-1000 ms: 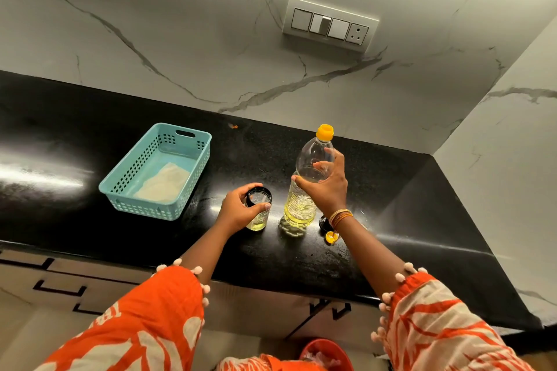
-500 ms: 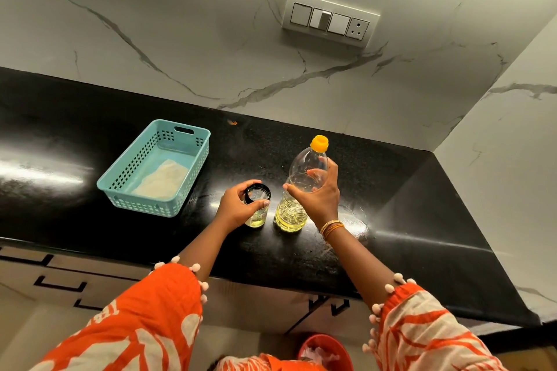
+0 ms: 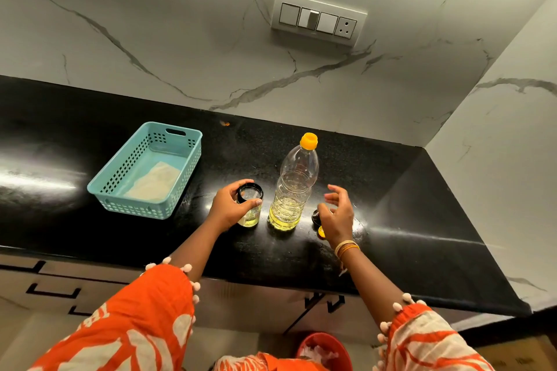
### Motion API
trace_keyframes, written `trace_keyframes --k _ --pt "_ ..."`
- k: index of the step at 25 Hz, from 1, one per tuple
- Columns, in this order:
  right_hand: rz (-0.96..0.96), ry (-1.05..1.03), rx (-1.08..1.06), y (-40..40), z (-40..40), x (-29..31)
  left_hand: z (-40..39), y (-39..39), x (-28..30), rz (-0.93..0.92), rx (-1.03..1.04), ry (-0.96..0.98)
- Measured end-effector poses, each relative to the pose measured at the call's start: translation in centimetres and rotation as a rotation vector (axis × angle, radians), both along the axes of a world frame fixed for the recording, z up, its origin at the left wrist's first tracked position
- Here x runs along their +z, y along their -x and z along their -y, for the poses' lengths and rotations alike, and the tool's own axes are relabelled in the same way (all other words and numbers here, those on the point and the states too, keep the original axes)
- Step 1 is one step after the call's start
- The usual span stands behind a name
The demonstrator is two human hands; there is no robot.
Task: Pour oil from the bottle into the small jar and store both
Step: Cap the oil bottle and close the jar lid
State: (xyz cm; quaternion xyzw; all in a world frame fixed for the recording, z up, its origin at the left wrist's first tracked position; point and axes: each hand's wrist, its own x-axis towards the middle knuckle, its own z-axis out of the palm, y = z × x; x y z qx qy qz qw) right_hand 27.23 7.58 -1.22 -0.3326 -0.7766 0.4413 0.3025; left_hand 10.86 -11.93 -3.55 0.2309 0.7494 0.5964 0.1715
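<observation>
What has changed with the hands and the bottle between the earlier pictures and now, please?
The right hand has let go of the oil bottle and drawn back to its right, fingers open above the small lids on the counter. The bottle now stands free and upright, capped. The left hand still holds the small jar; the blue basket has not moved.

Wall switchboard [image 3: 318,19] (marble-backed), red bucket [image 3: 324,351]

text: none legible | bottle [image 3: 294,187]: no label | jar [image 3: 250,205]: unmarked
</observation>
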Motion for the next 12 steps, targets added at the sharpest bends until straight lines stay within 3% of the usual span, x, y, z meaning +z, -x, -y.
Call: trace_keyframes --k 3,7,12 --pt "0.212 0.009 -0.137 -1.0 -1.9 -1.8 0.1 -0.1 0.2 0.002 -0.006 0.0" --pt "0.57 -0.005 -0.023 -1.8 -2.7 -3.5 0.2 -0.2 0.4 0.012 -0.02 0.003" --pt "0.684 -0.056 -0.027 -1.4 -2.1 -4.2 0.3 -0.3 0.8 0.02 -0.017 0.028"
